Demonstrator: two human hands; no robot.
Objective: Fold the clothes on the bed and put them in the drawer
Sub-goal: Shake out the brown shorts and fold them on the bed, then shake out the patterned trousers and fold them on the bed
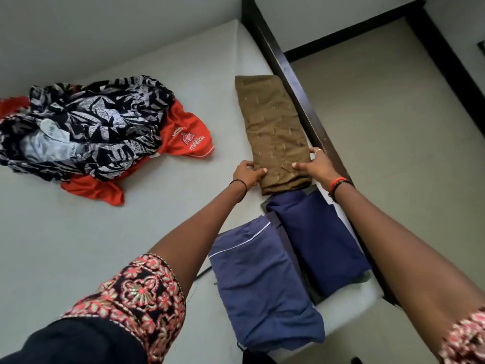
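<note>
left grip (248,174) and right grip (319,166) each pinch the near end of the brown garment (270,122), folded long along the right edge of the bed (131,245). it looks soft, light and limp; i'd hold both near corners. the unfolded pile (86,127) waits far left.

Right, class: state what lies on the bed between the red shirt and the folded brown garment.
Only bare grey sheet, as the head view shows; the red shirt and brown garment lie apart.
</note>
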